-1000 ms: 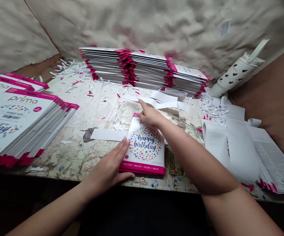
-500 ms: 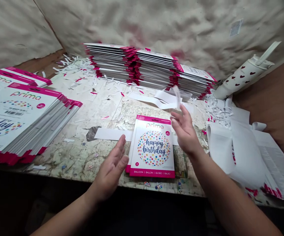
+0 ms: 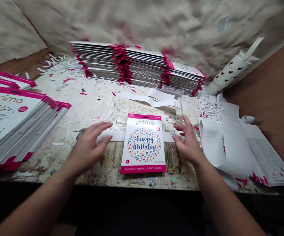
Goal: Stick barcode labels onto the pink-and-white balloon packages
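A neat stack of balloon packets (image 3: 144,144), marked "happy birthday", lies on the worktable in front of me. Beneath it runs a white paper strip (image 3: 118,135), its ends showing on both sides. My left hand (image 3: 91,146) is over the strip's left end, fingers and thumb apart, holding nothing I can see. Around the right end, my right hand (image 3: 187,141) is open too, its thumb close to the strip. Whether either hand touches the paper is unclear. A thin curled strip (image 3: 178,106) sits just beyond my right fingertips.
Tall piles of packets (image 3: 144,67) line the back wall. More packets (image 3: 33,126) are stacked at left. On the right are wide white paper strips (image 3: 235,141), loose packets (image 3: 272,154) and a heart-patterned tumbler (image 3: 230,73). Paper scraps (image 3: 58,65) litter the worktable (image 3: 95,108).
My hands have moved apart, from the packets to the strip's ends. The packets now sit squared up in one stack. The thin curled strip is no longer raised at my right fingers.
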A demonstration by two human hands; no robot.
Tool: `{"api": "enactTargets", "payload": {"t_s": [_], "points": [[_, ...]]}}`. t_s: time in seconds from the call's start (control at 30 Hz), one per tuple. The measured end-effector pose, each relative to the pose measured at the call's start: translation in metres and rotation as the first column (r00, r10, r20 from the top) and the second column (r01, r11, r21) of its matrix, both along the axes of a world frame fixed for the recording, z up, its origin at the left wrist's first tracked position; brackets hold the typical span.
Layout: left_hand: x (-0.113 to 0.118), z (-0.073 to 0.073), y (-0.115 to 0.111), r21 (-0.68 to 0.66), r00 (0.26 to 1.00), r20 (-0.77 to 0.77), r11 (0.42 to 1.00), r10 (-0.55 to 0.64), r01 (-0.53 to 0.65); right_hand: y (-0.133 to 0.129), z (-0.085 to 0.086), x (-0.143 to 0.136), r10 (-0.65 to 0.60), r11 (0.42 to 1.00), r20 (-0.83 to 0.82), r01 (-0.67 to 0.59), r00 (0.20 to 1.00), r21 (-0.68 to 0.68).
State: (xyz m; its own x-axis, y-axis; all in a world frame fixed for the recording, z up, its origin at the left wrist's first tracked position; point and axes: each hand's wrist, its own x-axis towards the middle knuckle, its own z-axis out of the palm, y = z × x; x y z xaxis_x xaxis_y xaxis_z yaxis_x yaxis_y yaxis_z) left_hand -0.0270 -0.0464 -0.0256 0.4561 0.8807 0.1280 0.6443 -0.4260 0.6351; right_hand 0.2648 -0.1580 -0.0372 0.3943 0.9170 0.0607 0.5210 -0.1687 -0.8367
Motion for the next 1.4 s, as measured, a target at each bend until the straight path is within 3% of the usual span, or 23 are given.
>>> {"api": "enactTargets", "payload": {"t_s": [0.03, 0.1, 0.2, 0.3, 0.4, 0.53, 0.63, 0.7, 0.83, 0.93, 1.03, 1.13, 1.3, 1.4], "points": [[-0.006, 0.002, 0.016, 0.029, 0.988, -0.127, 0.996, -0.084, 0.088, 0.004, 0.0, 0.011, 0.079, 0.996, 0.065, -0.077, 0.995, -0.042], [-0.01, 0.006, 0.042, -0.049, 0.907, -0.366, 0.978, -0.206, 0.203, 0.014, 0.0, 0.024, 0.234, 0.967, 0.129, -0.218, 0.964, -0.13], [-0.002, 0.018, 0.06, -0.164, 0.762, -0.605, 0.973, -0.23, 0.164, 0.025, 0.001, 0.025, 0.321, 0.931, 0.17, -0.277, 0.932, -0.237], [0.007, 0.031, 0.059, -0.233, 0.719, -0.644, 0.962, -0.262, 0.142, 0.03, 0.006, 0.022, 0.301, 0.917, 0.073, -0.268, 0.951, -0.294], [0.0, 0.036, 0.056, -0.362, 0.776, -0.549, 0.925, -0.31, 0.114, 0.027, 0.01, 0.026, 0.214, 0.923, -0.044, -0.217, 0.976, -0.317], [-0.026, 0.031, 0.059, -0.495, 0.833, -0.477, 0.869, -0.279, 0.006, 0.018, 0.005, 0.034, 0.077, 0.93, -0.036, -0.085, 0.996, -0.357], [-0.042, 0.027, 0.061, -0.54, 0.904, -0.378, 0.841, -0.199, -0.041, 0.007, 0.003, 0.035, 0.027, 0.939, 0.004, -0.024, 1.0, -0.342], [-0.043, 0.028, 0.059, -0.59, 0.974, -0.205, 0.806, -0.096, -0.044, -0.001, 0.009, 0.032, 0.001, 0.954, 0.026, 0.007, 1.0, -0.301], [-0.016, 0.035, 0.05, -0.728, 0.983, 0.141, 0.685, 0.116, 0.023, -0.007, 0.035, 0.004, -0.075, 0.982, 0.203, 0.107, 0.976, -0.154], [0.026, 0.036, 0.038, -0.741, 0.957, 0.284, 0.647, 0.061, 0.179, 0.001, 0.045, -0.034, -0.04, 0.995, 0.4, 0.074, 0.916, -0.07], [0.065, 0.03, 0.025, -0.752, 0.935, 0.349, 0.576, -0.064, 0.32, 0.016, 0.033, -0.069, 0.075, 0.997, 0.581, -0.058, 0.811, -0.047], [0.084, 0.021, 0.019, -0.792, 0.927, 0.372, 0.505, -0.046, 0.343, 0.025, 0.013, -0.086, 0.099, 0.994, 0.678, -0.108, 0.728, -0.029], [0.078, 0.015, 0.022, -0.818, 0.902, 0.43, 0.442, 0.046, 0.368, 0.011, -0.001, -0.084, 0.167, 0.977, 0.542, -0.211, 0.824, 0.019], [0.079, 0.017, 0.021, -0.808, 0.918, 0.398, 0.474, 0.0, 0.35, 0.0, -0.003, -0.081, 0.253, 0.954, 0.485, -0.299, 0.837, 0.018]]}}
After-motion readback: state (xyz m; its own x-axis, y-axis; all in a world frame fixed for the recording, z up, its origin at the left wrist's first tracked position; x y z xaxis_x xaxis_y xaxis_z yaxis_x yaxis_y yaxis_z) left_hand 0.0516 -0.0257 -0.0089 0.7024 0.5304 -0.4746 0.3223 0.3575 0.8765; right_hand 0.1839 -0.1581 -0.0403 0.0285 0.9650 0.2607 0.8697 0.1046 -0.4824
